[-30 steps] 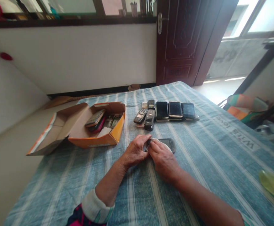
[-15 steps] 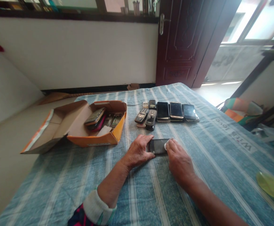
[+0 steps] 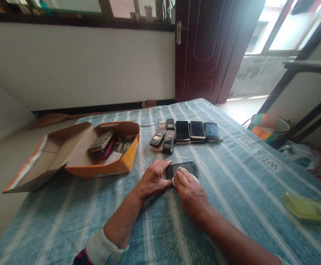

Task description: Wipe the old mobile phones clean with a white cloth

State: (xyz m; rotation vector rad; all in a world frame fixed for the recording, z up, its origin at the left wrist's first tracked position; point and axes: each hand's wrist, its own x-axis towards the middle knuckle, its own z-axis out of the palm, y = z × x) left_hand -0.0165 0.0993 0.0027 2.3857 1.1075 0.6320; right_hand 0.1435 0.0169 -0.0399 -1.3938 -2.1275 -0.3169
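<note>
A dark touchscreen phone lies flat on the blue striped cloth in front of me. My left hand grips its left end with curled fingers. My right hand presses a small white cloth onto the phone's screen, fingers closed over it. Behind them a row of several phones, both keypad and touchscreen types, lies side by side.
An open orange cardboard box holding several more phones stands at the left, its lid flapped outward. A yellow-green object lies at the right edge. A dark wooden door stands behind the table. A colourful bag sits beyond the right side.
My right hand with the white cloth slid right along the phone, then back left toward my left hand. My left hand stayed on the phone's left end. The view shifted slightly rightward.
</note>
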